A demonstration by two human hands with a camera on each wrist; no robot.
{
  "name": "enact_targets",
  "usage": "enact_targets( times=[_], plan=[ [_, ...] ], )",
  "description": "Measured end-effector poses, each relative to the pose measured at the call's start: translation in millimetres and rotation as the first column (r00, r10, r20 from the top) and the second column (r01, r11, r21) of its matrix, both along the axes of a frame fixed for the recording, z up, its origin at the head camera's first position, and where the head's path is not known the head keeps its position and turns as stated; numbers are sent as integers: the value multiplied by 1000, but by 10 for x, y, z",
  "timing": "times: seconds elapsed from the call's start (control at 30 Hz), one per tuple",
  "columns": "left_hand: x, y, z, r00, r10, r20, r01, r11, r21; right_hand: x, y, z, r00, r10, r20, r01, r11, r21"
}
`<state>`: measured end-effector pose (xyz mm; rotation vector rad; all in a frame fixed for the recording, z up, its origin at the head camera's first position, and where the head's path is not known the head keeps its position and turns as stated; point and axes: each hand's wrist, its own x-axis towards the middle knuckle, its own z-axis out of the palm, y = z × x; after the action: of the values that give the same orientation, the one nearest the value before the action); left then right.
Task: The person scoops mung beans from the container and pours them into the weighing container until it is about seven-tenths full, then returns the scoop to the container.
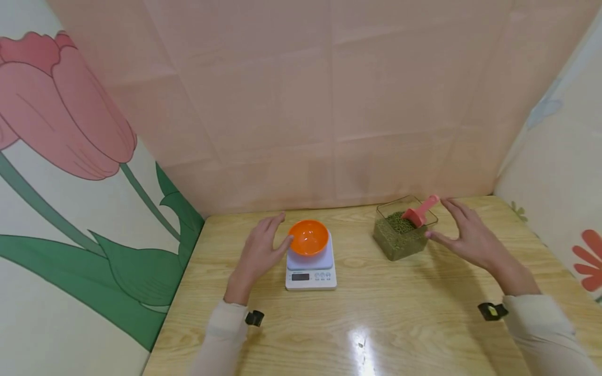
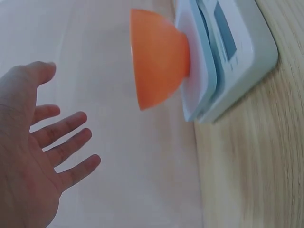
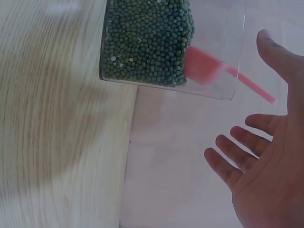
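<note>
An orange bowl [image 1: 309, 238] sits on the platform of a white kitchen scale [image 1: 311, 281]. Just left of the bowl, my left hand [image 1: 260, 247] hovers with fingers spread and nothing in it; the left wrist view shows a gap between that hand [image 2: 42, 137] and the bowl [image 2: 159, 57]. Farther right stands a clear box [image 1: 400, 245] partly filled with mung beans [image 3: 142, 42]. A pink scoop [image 1: 420, 210] rests in the beans, its handle sticking out over the rim. Beside the box my right hand [image 1: 472, 237] is held apart from the scoop, empty, thumb and fingers spread.
Everything stands on a wood-grain table [image 1: 376, 313]. A pink cloth backdrop [image 1: 329, 104] rises along its back edge. Side panels carry a tulip print [image 1: 84, 115] at left and a red flower [image 1: 590, 261] at right.
</note>
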<state>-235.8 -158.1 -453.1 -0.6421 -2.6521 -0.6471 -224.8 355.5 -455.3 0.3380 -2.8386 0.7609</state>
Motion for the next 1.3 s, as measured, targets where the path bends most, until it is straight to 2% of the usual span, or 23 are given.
enact_targets(
  times=[0.23, 0.53, 0.73, 1.2, 1.3],
  plan=[
    [6, 189, -45, 1000, -26, 1, 26, 999, 43, -9, -26, -64, 1000, -4, -7, 3, 1000, -16],
    [-2, 434, -93, 997, -36, 72, 29, 995, 91, -27, -36, -110, 1000, -5, -5, 4, 999, -52],
    [-10, 574, -129, 997, -57, 58, 48, 990, 134, -38, -61, -143, 1000, -10, -11, 9, 997, -72],
    [-9, 936, -193, 993, -77, 91, 63, 986, 153, -74, -100, -230, 1000, -18, -12, 17, 995, -100],
    [-12, 1024, -204, 993, -85, 76, 74, 987, 142, -79, -109, -241, 1000, -15, -11, 14, 994, -109]
  ],
)
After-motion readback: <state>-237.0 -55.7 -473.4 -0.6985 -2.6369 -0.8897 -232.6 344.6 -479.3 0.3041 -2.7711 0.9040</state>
